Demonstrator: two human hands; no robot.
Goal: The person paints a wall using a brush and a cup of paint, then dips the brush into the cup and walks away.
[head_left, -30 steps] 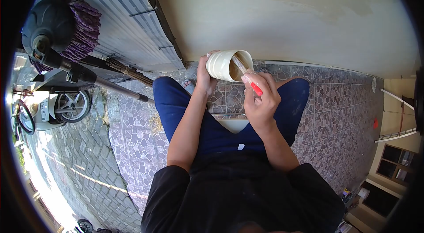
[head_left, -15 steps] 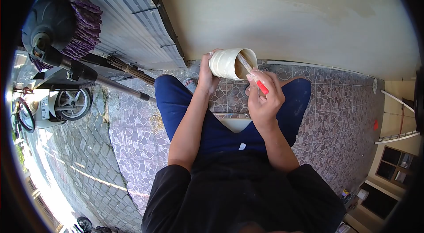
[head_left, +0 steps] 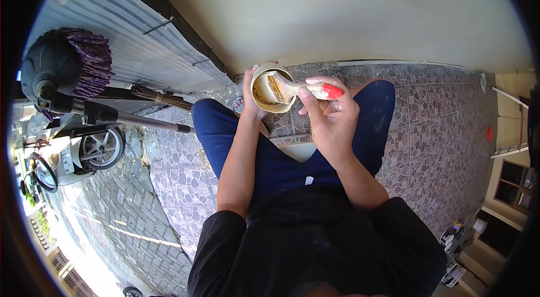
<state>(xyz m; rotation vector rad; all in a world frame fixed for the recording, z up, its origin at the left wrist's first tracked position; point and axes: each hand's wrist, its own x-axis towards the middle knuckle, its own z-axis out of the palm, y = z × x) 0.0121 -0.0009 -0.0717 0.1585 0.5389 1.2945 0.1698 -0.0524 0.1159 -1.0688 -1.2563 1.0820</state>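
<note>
My left hand is wrapped round the left side of a cream cylindrical container, whose open mouth faces me. Whitish paint coats its inside wall. In my right hand is a paintbrush with a whitish, paint-smeared handle and a red end. The brush head lies across the container's mouth, its brownish bristles over the opening. Whitish smears mark the fingers of my right hand.
A painted wall rises ahead, with a corrugated panel at the left. A purple mop with a metal pole, a stick bundle and a motorbike are at the left. Patterned tiles cover the floor.
The container has tipped so its mouth faces me more. The brush has swung from deep inside to flat across the mouth, showing its bristles. The view has shifted slightly.
</note>
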